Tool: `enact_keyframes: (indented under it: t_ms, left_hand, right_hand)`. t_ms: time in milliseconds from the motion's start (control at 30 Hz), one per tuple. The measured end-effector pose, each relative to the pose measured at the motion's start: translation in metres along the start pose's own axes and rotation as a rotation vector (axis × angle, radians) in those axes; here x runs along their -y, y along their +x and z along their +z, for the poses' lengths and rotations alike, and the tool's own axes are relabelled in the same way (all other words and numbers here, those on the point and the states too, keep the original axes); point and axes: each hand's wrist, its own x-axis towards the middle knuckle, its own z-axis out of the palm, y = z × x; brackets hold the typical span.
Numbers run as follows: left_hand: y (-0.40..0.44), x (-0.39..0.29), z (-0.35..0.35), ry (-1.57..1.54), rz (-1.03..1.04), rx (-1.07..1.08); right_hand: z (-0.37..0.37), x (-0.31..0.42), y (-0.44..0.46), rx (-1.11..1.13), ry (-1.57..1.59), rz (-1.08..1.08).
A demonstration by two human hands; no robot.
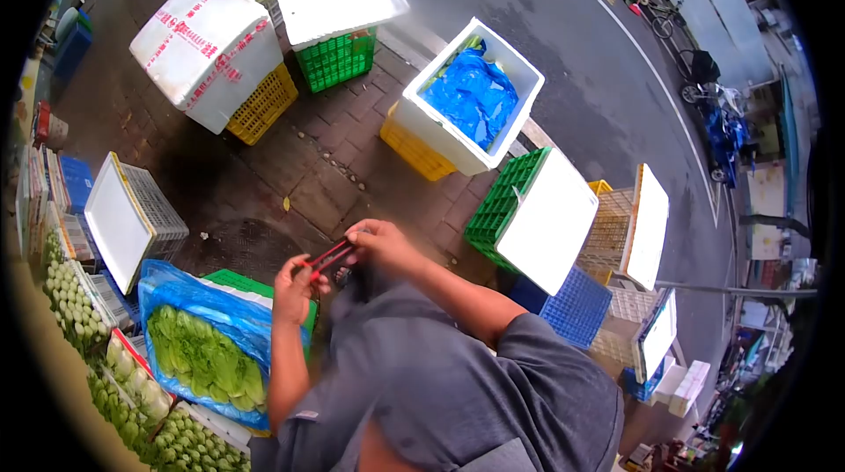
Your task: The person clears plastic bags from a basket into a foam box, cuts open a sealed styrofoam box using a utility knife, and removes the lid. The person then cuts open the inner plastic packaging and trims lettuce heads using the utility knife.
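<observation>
A slim red and black object (330,255) is held between my two hands, in front of my dark grey shirt. My left hand (297,289) has its fingers closed on the lower left end. My right hand (377,243) pinches the upper right end. What exactly the object is cannot be made out. Left of and below my left hand, leafy green lettuce (202,353) lies in a box lined with blue plastic (167,284).
A white foam box (530,76) with blue plastic inside stands on a yellow crate. White foam box (202,49), green crate (339,58) and lidded green crate (550,221) stand around. Green vegetables (75,300) line the lower left. A road (581,58) runs beyond.
</observation>
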Motion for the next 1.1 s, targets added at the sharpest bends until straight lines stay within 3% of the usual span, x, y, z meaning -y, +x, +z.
enact_keyframes:
  t_ms: [133, 233, 300, 367, 433, 467, 500, 567, 667, 800, 833, 933, 1033, 1100]
  left_hand:
    - [0.027, 0.015, 0.023, -0.189, 0.166, 0.068]
    - [0.053, 0.016, 0.056, -0.270, 0.187, -0.139]
    - [0.074, 0.010, 0.068, -0.358, 0.127, -0.113]
    - [0.098, 0.006, 0.070, -0.155, 0.100, -0.231]
    - [0.116, -0.015, 0.070, 0.158, 0.068, -0.306]
    - [0.117, -0.019, 0.075, 0.165, 0.069, -0.303]
    - [0.117, -0.018, 0.071, 0.375, 0.000, -0.353]
    - [0.114, 0.003, 0.050, 0.474, -0.241, -0.426]
    - [0.102, 0.023, 0.043, 0.349, -0.236, -0.510]
    - [0.148, 0.002, 0.096, 0.254, -0.010, -0.523]
    - [0.159, -0.011, 0.123, 0.182, -0.007, -0.506]
    - [0.190, -0.015, 0.159, 0.002, 0.161, -0.343]
    - [0.200, -0.026, 0.191, -0.126, 0.282, -0.275]
    - [0.196, -0.039, 0.206, -0.210, 0.291, -0.228]
  right_hand:
    - [-0.025, 0.001, -0.001, 0.086, 0.046, -0.052]
    - [-0.042, 0.003, 0.015, 0.293, -0.102, 0.005]
    - [-0.055, 0.002, 0.028, 0.422, -0.233, -0.022]
    - [-0.069, 0.033, 0.029, 0.562, -0.495, 0.118]
    - [-0.095, 0.069, 0.038, 0.537, -0.843, -0.001]
    - [-0.106, 0.072, 0.032, 0.464, -1.000, -0.067]
    - [-0.121, 0.075, 0.040, 0.385, -1.053, -0.034]
    - [-0.163, 0.075, 0.055, 0.299, -1.119, -0.047]
    - [-0.198, 0.092, 0.062, 0.176, -1.052, -0.092]
    - [-0.211, 0.107, 0.086, 0.309, -0.930, -0.079]
    - [-0.196, 0.119, 0.088, 0.325, -1.024, -0.049]
    - [-0.163, 0.131, 0.087, 0.409, -0.870, -0.186]
    - [-0.123, 0.176, 0.061, 0.465, -0.519, -0.028]
    - [-0.117, 0.190, 0.055, 0.402, -0.470, -0.037]
